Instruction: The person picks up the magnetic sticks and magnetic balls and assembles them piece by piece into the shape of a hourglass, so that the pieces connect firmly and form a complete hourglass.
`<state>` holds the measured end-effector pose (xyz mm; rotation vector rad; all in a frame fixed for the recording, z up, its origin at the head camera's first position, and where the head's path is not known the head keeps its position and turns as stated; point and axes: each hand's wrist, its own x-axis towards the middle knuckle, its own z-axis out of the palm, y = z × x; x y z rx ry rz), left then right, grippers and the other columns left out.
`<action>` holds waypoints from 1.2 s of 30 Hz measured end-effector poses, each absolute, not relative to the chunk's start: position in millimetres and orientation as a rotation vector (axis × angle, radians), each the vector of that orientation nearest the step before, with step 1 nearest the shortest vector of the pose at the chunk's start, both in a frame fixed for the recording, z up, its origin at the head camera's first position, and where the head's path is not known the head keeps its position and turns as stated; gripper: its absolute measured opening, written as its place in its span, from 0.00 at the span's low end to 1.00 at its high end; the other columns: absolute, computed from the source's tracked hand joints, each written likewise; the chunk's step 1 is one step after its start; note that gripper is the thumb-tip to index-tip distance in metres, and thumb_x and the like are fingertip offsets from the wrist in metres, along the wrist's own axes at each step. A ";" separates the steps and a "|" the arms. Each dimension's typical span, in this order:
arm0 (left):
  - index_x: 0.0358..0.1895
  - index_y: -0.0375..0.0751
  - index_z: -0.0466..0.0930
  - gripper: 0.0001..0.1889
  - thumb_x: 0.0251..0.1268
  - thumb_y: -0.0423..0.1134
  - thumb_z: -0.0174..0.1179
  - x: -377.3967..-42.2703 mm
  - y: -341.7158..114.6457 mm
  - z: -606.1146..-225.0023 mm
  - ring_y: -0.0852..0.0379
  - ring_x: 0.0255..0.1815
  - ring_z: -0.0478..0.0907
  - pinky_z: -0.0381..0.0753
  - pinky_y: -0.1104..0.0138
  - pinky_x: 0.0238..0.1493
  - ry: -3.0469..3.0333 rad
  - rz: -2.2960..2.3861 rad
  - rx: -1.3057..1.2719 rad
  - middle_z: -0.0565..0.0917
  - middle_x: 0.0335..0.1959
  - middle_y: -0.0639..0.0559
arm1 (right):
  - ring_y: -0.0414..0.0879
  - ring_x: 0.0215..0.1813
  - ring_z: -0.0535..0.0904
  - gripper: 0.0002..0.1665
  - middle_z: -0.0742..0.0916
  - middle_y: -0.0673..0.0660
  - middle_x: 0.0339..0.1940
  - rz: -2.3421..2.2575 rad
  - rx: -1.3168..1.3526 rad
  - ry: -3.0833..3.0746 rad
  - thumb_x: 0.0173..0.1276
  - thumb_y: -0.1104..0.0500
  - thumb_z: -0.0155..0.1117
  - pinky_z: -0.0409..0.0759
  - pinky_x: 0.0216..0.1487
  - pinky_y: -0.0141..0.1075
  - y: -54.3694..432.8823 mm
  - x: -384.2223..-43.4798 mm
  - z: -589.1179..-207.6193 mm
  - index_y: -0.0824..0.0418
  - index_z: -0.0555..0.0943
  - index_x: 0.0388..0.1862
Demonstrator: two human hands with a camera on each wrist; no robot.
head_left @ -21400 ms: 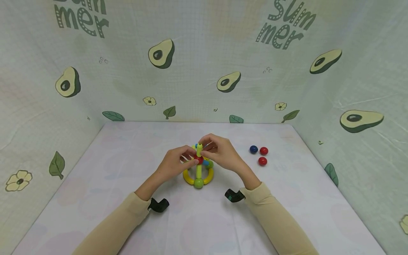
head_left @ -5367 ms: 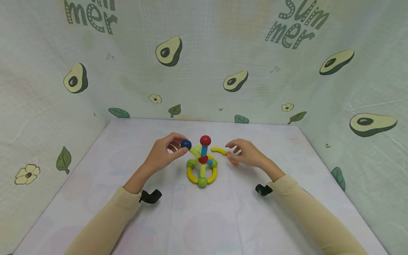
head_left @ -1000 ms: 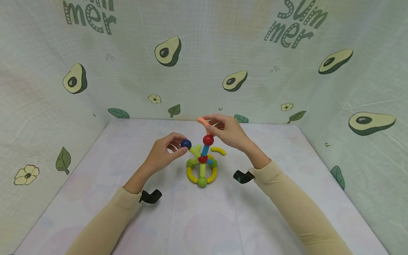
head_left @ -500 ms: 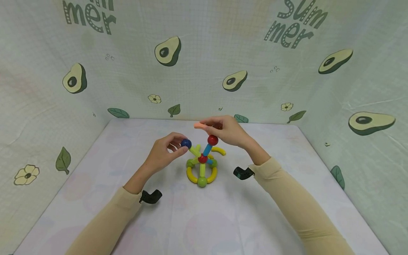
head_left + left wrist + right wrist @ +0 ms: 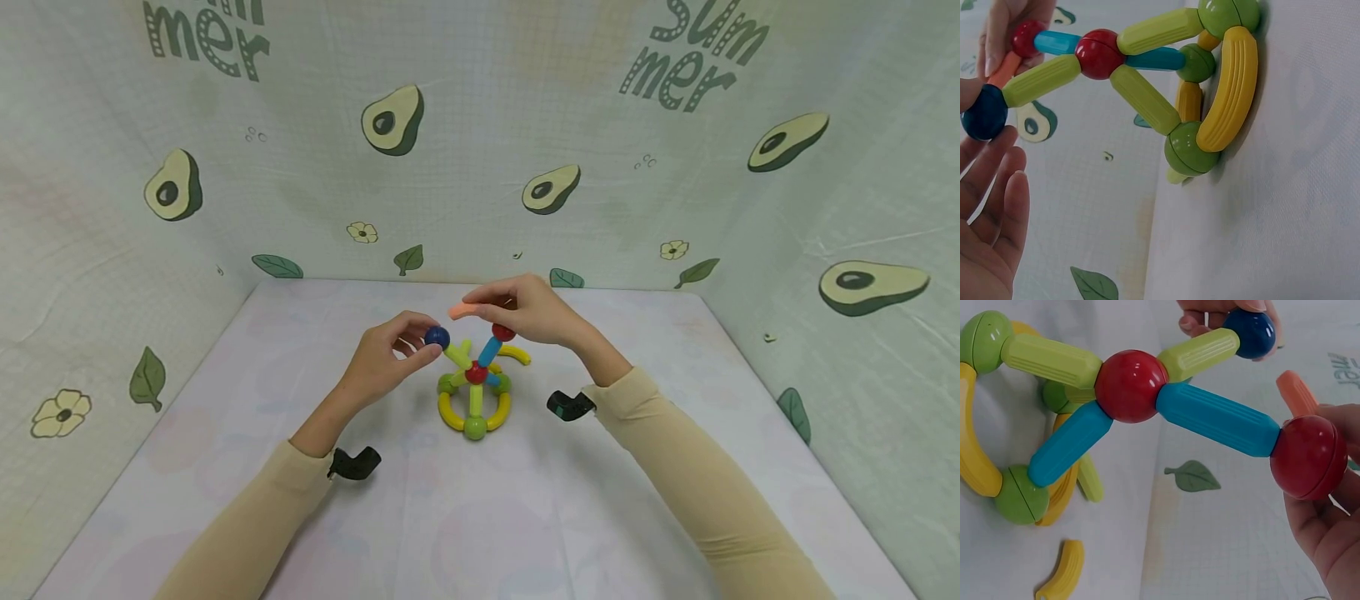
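Thumb and fingers of your left hand (image 5: 386,358) pinch a dark blue ball (image 5: 437,337) at the end of a lime rod (image 5: 1202,355), apparently to steady that arm of the toy frame (image 5: 476,402). Opposite, your right hand (image 5: 528,310) grips an orange piece (image 5: 462,311), whose free end points left toward the blue ball, a small gap between them. That hand also rests against the upper red ball (image 5: 1309,456); its blue rod (image 5: 490,351) leans right from the central red ball (image 5: 476,372), probably because your hold tilts it so. The frame stands mid-scene on the pale table (image 5: 480,517), its legs running down to green balls (image 5: 475,428) joined by curved yellow pieces (image 5: 449,413), a ring that likely braces it against tipping. Far and right of the frame, a loose yellow piece (image 5: 515,355) lies apart from the ring, seemingly within easy reach.
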<state>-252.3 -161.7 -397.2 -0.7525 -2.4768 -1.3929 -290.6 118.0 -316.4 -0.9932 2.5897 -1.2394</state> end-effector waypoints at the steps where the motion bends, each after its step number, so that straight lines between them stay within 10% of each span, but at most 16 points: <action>1: 0.61 0.48 0.82 0.19 0.71 0.44 0.72 -252.2 -161.7 -397.2 0.56 0.44 0.81 0.84 0.61 0.48 -2.478 -1.392 -0.751 0.88 0.45 0.54 | 0.50 0.34 0.79 0.16 0.91 0.49 0.45 -1.236 -1.005 2.581 0.79 0.53 0.68 0.77 0.34 0.37 117.8 -290.8 -316.9 0.52 0.89 0.61; 20: 0.62 0.49 0.82 0.19 0.72 0.47 0.71 -250.7 -161.1 -396.8 0.56 0.44 0.82 0.85 0.60 0.50 -2.490 -1.375 -0.725 0.89 0.47 0.55 | 0.52 0.26 0.78 0.14 0.88 0.52 0.34 -1.235 -1.090 2.518 0.79 0.55 0.67 0.80 0.31 0.37 112.1 -288.5 -318.7 0.53 0.89 0.60; 36: 0.74 0.56 0.75 0.29 0.73 0.46 0.71 -251.7 -160.6 -396.3 0.56 0.43 0.82 0.86 0.59 0.49 -2.494 -1.360 -0.766 0.88 0.51 0.50 | 0.45 0.52 0.86 0.21 0.90 0.51 0.56 -1.139 -1.289 2.675 0.77 0.59 0.69 0.87 0.56 0.42 133.3 -278.4 -332.1 0.57 0.84 0.67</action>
